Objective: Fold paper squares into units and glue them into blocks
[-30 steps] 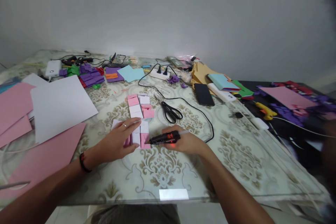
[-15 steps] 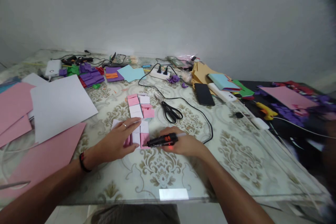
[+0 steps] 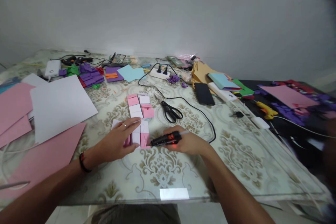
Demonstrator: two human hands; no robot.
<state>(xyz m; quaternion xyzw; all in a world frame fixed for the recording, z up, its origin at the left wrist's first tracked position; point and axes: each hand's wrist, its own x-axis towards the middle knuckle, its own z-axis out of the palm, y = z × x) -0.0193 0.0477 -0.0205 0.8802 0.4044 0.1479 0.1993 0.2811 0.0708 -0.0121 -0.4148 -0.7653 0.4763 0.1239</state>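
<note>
Pink and white folded paper pieces (image 3: pixel 144 139) lie in two short columns at the middle of the table. My left hand (image 3: pixel 119 140) holds the nearer pieces, thumb at their lower end and forefinger across their top; its palm hides part of them. A black glue gun (image 3: pixel 165 139) with an orange part and a red light is in my right hand (image 3: pixel 185 140). Its nozzle points left, just beside the lower right pink piece. More folded pieces (image 3: pixel 135 110) lie just beyond my left fingers. Black-handled scissors (image 3: pixel 172 112) rest to the right of them.
Large white (image 3: pixel 63 108) and pink sheets (image 3: pixel 49 157) cover the left side. A black cord (image 3: pixel 194 105) loops from the white power strip (image 3: pixel 159 73) around to the right. A phone (image 3: pixel 204 94), envelopes (image 3: pixel 202 71) and a yellow glue gun (image 3: pixel 265 109) lie farther right.
My right hand has drawn the glue gun slightly to the right, its nozzle shifting from over the pink piece to its right edge. My left hand stays in place.
</note>
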